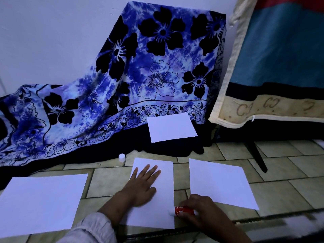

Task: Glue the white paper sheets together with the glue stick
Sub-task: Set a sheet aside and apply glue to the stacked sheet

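Glue stick (184, 210) lying sideways in right hand (201, 212), fingers wrapped round it | left hand (142, 186) fingers spread flat on middle sheet (163, 204)

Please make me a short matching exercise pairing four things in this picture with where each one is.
Things:
1. glue stick
2. white cap
3. middle sheet
4. far sheet

Places:
A. lying on the dark edge of the blue flowered cloth
B. held in the right hand, at the sheet's right edge
C. pressed flat under the left hand
D. standing on the tiled floor beside the cloth

Pairs: 1-B, 2-D, 3-C, 4-A
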